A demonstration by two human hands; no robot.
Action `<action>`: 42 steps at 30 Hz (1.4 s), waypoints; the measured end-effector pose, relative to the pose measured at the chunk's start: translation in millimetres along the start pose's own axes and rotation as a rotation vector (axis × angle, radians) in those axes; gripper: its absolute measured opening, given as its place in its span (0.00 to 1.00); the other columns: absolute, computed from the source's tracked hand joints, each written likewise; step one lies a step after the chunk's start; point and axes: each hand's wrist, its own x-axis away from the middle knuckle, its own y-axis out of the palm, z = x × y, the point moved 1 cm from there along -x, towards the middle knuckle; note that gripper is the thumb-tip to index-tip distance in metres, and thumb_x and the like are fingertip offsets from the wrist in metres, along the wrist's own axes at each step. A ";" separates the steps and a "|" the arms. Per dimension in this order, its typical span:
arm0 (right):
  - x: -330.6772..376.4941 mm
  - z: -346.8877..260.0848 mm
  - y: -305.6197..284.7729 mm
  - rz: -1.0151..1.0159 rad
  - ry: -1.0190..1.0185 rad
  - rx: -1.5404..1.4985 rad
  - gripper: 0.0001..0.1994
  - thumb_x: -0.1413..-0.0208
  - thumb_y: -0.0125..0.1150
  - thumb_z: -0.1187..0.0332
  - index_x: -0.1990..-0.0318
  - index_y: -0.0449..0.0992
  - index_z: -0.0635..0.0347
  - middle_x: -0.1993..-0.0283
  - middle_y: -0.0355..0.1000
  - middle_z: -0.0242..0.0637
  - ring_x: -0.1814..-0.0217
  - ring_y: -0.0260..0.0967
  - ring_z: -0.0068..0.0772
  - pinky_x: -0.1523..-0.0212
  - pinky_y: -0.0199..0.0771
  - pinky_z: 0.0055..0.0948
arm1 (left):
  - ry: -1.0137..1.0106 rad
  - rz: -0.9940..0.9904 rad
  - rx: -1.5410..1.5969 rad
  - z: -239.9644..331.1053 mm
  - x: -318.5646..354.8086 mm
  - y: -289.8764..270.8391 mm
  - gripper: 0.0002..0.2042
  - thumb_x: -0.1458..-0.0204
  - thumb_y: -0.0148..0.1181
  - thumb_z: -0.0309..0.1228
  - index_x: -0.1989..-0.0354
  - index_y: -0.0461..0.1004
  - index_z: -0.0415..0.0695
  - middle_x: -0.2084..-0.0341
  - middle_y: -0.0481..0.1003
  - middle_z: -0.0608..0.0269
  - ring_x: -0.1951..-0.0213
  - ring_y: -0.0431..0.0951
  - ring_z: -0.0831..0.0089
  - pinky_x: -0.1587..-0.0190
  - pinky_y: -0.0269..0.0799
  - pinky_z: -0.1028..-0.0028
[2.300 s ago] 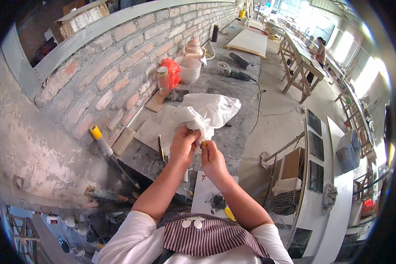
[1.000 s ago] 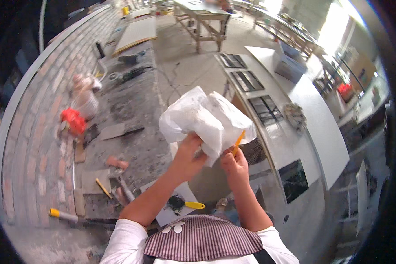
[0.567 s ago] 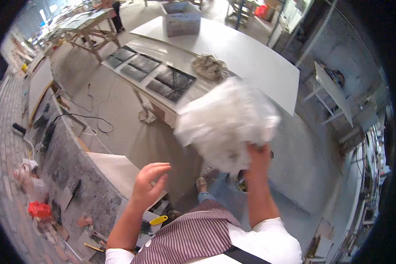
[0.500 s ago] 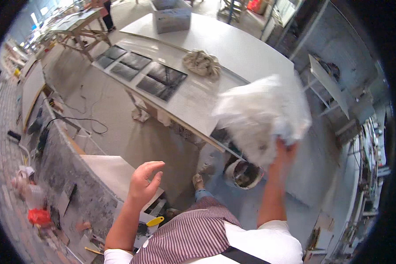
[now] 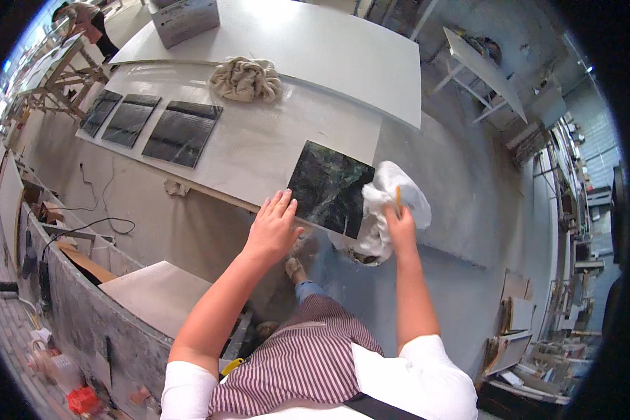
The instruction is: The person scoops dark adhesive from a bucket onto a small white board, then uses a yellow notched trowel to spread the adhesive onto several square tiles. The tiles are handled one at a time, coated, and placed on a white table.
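While L hand (image 5: 275, 227), fingers extended & loose, lies by tile (image 5: 331, 189) at table (image 5: 255, 150) edge, R hand (image 5: 400, 225) clenches white bundle (image 5: 416, 197); floor (image 5: 469, 308) to R.

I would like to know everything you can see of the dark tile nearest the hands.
The tile looks roughly square, black with green patches and pale veins, smooth and stone-like. It lies flat at the near right end of the pale board. The left hand seems to touch its left corner; a white bundle is against or just over its right edge.
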 end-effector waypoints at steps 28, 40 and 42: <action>107.4 30.9 58.8 -0.404 0.057 0.091 0.25 0.37 0.53 0.57 0.42 0.66 0.69 0.49 0.72 0.57 0.46 0.70 0.52 0.45 0.67 0.41 | 0.077 0.118 -0.131 0.2 -13.0 42.6 0.23 0.51 0.63 0.40 0.52 0.75 0.36 0.47 0.73 0.47 0.42 0.72 0.55 0.43 0.70 0.64; 11.0 13.2 -12.4 -0.100 -0.010 -0.085 0.21 0.46 0.61 0.62 0.50 0.67 0.66 0.54 0.72 0.52 0.49 0.69 0.47 0.49 0.68 0.39 | 0.054 0.088 -0.132 -2.2 -11.6 40.6 0.25 0.52 0.64 0.41 0.50 0.74 0.35 0.46 0.72 0.47 0.41 0.70 0.56 0.39 0.66 0.65; -19.7 -4.2 2.4 -0.063 -0.242 -0.042 0.19 0.44 0.60 0.63 0.50 0.65 0.64 0.55 0.72 0.56 0.51 0.71 0.55 0.51 0.69 0.42 | 0.075 0.090 -0.136 -1.6 -14.6 39.8 0.25 0.51 0.63 0.41 0.50 0.74 0.35 0.46 0.72 0.47 0.41 0.70 0.56 0.40 0.67 0.65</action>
